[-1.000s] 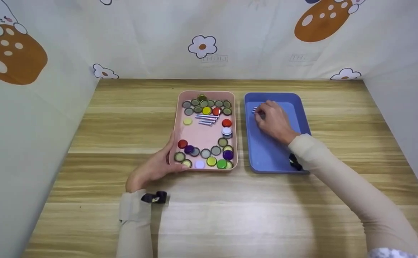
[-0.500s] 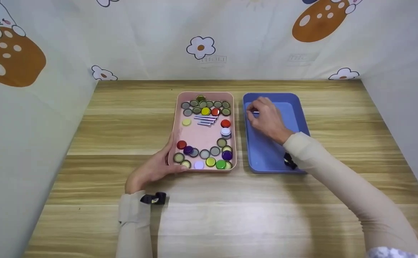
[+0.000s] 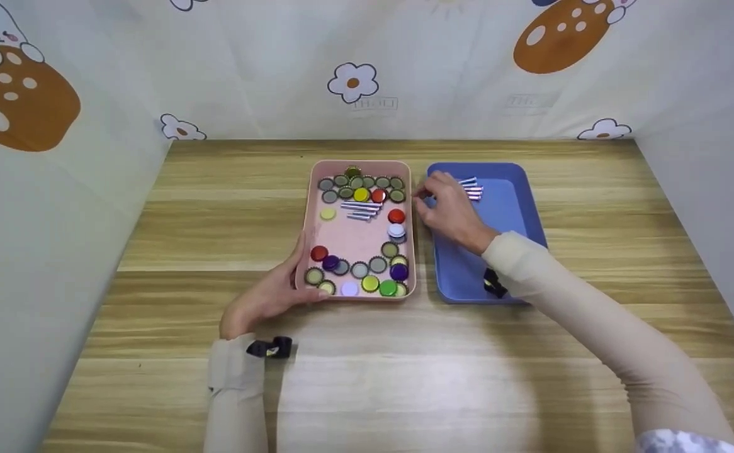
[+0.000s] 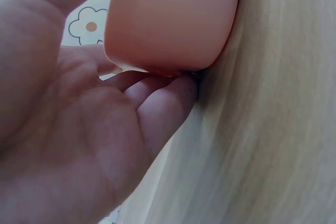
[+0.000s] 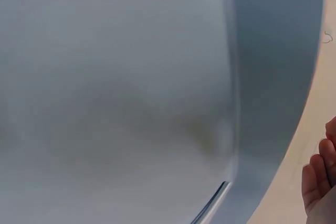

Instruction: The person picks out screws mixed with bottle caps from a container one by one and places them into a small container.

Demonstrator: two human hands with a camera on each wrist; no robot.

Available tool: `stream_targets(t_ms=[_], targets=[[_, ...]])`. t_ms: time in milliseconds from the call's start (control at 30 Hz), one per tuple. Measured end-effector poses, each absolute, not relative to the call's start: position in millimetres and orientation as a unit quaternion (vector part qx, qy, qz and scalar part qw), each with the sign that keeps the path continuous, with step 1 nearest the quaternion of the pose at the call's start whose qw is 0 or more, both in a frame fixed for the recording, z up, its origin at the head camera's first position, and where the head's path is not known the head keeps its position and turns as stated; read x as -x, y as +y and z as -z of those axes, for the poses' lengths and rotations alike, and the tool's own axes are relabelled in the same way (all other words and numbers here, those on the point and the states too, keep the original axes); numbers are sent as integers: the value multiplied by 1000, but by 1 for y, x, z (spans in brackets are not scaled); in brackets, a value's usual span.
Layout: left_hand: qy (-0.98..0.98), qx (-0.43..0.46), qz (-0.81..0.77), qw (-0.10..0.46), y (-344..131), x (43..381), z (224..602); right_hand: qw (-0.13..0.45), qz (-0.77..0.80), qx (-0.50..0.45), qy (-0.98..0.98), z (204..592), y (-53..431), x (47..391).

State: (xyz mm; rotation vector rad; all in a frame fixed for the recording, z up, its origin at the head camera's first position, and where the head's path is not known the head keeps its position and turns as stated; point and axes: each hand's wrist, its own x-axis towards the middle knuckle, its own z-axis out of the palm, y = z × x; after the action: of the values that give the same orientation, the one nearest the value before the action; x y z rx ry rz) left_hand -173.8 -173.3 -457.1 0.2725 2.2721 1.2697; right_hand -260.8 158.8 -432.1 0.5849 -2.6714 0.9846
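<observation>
My left hand (image 3: 272,292) holds the pink tray (image 3: 306,226) at its near left corner, the thumb along the front rim. In the left wrist view, fingers (image 4: 168,108) curl against the base of the tray wall. Bottle caps (image 3: 359,270) and several thin silver rods (image 3: 362,207) lie in this tray. My right hand (image 3: 452,211) hovers over the left rim of the blue tray (image 3: 468,277), fingers loosely bent, with nothing visible in them. Several more silver rods (image 3: 473,190) lie at the blue tray's far end, partly behind that hand.
Both trays stand side by side on a wood-grain table (image 3: 203,251), a narrow gap between them. A patterned cloth (image 3: 266,75) rises behind the table and along both sides. A black wrist camera (image 3: 271,347) sits on the left sleeve.
The right hand has moved left from the blue tray's far end to its left rim, uncovering the rods there. The left hand and pink tray stay in place.
</observation>
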Motion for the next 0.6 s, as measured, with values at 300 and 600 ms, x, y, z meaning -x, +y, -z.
stream_targets(t_ms=[300,600], targets=[[842,-111,-464,251,-174,175,460,88,-343,-197,-914,425,141,259],[839,-111,-469,253,-175,176,460,38,-406,-142,-902,420,130,257]])
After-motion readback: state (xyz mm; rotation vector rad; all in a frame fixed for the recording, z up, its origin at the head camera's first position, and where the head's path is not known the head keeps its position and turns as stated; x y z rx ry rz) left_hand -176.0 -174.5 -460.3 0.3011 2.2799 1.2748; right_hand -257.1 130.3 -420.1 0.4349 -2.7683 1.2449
